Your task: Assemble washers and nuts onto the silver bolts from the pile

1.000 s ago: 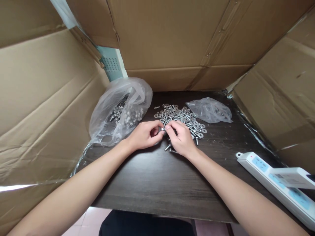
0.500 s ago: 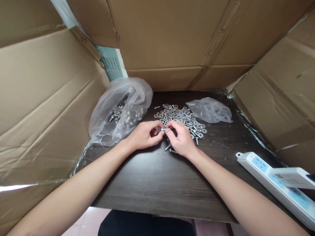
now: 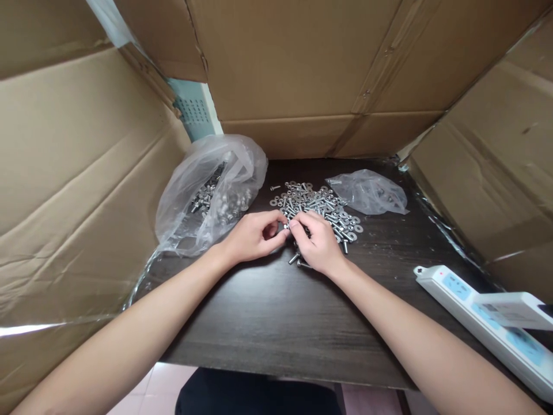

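At the near edge of a pile of loose hardware, my two hands meet fingertip to fingertip. My left hand (image 3: 254, 235) pinches the end of a small silvery bolt (image 3: 286, 226) between thumb and index finger, its knuckles curled into a ring. My right hand (image 3: 318, 239) is closed on the other end, and its thumb and index finger hide most of the piece. Whether a nut or washer is on it I cannot tell. The pile (image 3: 317, 202) of bolts, nuts and washers spreads behind and under my right hand. A few bolts (image 3: 295, 257) stick out below that hand.
A large clear plastic bag (image 3: 181, 196) of metal parts stands open at the left. A smaller clear bag (image 3: 367, 190) lies behind the pile on the right. A white power strip (image 3: 436, 279) with something plugged in runs along the right edge. Cardboard walls (image 3: 302, 63) enclose the dark table (image 3: 259, 323).
My right fingertips have shifted slightly on the bolt, so less of it shows. Both hands stay in nearly the same place, and the pile and bags look the same.
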{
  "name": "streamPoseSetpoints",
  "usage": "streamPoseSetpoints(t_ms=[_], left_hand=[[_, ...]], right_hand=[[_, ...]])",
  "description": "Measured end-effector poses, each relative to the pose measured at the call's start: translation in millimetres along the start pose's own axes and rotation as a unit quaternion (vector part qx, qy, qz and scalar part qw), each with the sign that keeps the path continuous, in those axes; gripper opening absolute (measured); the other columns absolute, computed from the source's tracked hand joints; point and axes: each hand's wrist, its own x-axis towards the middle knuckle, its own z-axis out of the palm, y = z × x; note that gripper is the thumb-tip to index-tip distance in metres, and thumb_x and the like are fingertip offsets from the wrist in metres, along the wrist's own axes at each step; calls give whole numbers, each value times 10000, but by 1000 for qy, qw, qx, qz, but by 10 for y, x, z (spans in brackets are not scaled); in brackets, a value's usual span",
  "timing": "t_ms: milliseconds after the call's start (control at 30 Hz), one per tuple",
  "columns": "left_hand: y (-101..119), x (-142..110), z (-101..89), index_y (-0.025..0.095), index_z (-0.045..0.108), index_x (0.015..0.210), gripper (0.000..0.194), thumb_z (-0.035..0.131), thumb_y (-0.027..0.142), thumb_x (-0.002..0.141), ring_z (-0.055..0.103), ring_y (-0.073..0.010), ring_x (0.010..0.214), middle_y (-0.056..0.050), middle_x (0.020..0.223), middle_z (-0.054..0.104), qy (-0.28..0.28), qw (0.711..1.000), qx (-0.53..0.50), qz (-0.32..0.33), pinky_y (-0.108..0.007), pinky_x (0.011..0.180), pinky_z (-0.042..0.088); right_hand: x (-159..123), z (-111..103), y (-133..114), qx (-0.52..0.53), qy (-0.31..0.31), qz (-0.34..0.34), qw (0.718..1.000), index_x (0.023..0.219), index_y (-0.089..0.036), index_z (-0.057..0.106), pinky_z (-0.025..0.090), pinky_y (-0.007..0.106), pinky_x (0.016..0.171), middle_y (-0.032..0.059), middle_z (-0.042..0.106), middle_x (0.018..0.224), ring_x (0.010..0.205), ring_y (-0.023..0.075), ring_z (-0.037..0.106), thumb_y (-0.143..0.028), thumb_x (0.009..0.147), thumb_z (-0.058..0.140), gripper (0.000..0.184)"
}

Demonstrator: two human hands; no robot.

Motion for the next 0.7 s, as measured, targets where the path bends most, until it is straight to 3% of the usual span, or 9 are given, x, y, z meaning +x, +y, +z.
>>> streamPoseSetpoints(t_ms=[233, 500, 700], left_hand=[[10, 4, 3, 167, 654, 966, 136, 633, 298, 938, 514, -103, 602, 42, 683, 564, 4, 1000, 0, 0, -223, 609, 416], [-5, -1, 14, 164, 654, 982, 153, 623, 312, 965, 523, -101, 603, 38, 691, 580, 4, 1000, -4, -1, -221, 608, 420], [-7, -3, 12, 167, 662, 994, 149, 623, 309, 969, 529, -103, 601, 40, 687, 583, -1, 1000, 1, -2, -222, 605, 417]], right_hand=[[2, -2, -11, 2, -3, 14, 1000, 698, -227, 422, 369, 364, 730, 22, 545, 673, 751, 219, 522, -324, 1044, 429, 359], [-5, -7, 9, 27, -2, 17, 999, 826, -228, 537, 390, 382, 779, 42, 639, 822, 836, 241, 574, -285, 970, 464, 172], [-3, 6, 22, 25, 0, 11, 1000, 808, -226, 526, 391, 375, 758, 39, 631, 795, 815, 236, 569, -279, 970, 469, 180]])
